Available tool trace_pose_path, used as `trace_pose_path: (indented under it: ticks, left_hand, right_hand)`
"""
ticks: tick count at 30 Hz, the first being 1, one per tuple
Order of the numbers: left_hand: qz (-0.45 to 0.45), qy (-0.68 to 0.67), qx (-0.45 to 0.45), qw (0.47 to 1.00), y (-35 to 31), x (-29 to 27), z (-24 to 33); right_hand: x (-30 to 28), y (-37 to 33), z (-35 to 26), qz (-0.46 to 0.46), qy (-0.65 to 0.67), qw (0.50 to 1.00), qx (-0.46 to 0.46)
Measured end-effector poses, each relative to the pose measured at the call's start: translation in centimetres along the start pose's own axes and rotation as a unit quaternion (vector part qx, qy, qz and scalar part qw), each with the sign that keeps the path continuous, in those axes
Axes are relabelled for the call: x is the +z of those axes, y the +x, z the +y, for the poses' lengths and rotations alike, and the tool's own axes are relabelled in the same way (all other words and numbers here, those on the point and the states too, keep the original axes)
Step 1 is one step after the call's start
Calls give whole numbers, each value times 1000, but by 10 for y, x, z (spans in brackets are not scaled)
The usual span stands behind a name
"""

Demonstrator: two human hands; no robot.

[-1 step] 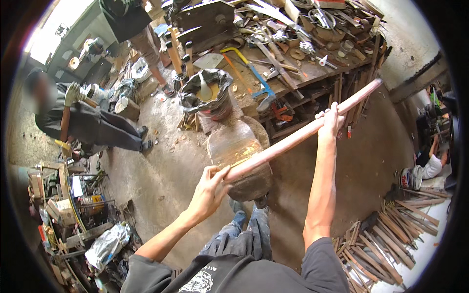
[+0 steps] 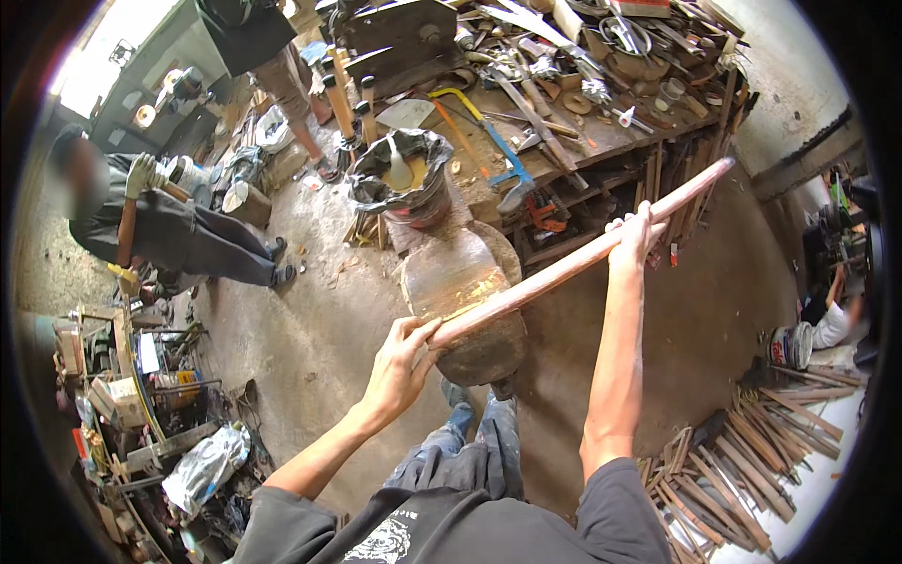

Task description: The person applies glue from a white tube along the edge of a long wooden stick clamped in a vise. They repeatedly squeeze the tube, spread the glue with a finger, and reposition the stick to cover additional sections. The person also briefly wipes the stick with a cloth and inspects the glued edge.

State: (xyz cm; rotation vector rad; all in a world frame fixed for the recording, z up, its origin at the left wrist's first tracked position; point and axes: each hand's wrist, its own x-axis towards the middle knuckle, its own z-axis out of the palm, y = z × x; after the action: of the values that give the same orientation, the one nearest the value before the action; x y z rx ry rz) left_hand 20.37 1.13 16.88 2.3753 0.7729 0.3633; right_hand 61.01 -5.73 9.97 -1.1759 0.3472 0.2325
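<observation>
A long, pinkish-brown wooden pole (image 2: 554, 273) slants across in front of me, its far end up to the right. My left hand (image 2: 404, 367) is closed round the near, lower end, with thumb and fingers on it. Farther along the shaft, my right hand (image 2: 634, 233) grips it from above, and the tip sticks out past that hand. Below the pole stands a worn block with a rounded top (image 2: 451, 273), marked with yellowish dust. The pole crosses over this block; whether they touch, I cannot tell.
Ahead, a bucket lined with a black bag (image 2: 399, 179) holds yellowish contents. A blue-and-yellow hacksaw (image 2: 489, 141) lies by the cluttered workbench (image 2: 601, 141). Wooden sticks (image 2: 742, 451) are piled at right. A gloved person (image 2: 169, 216) stands left, another beyond. Junk-filled shelving (image 2: 132, 404) stands lower left.
The whole view has shifted very slightly. Both hands keep their hold on the wooden pole in nearly the same position.
</observation>
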Motion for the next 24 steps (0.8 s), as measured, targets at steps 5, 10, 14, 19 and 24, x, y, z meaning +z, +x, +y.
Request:
trace_pose_path:
  ticks: [5,10,14,19,24]
  left_hand:
    - [60,-254,-216,941,-8,7,-10]
    - [70,-413,-328,847,-17,17,-24]
    - [40,-432,-379,817,-17,30,-28]
    - [47,-598,-432,673,-14,40,-32]
    - [46,-570,-418,706,-19,42,-35]
  right_hand:
    - [-17,-20,34,30,-123,990,-68]
    - [-24,-23,35,27,-88,992,-82]
    - [-14,-29,17,8,-76,988,-132]
    - [-3,-34,0,18,-91,986,-138]
    - [-7,-34,7,46,-90,988,-114]
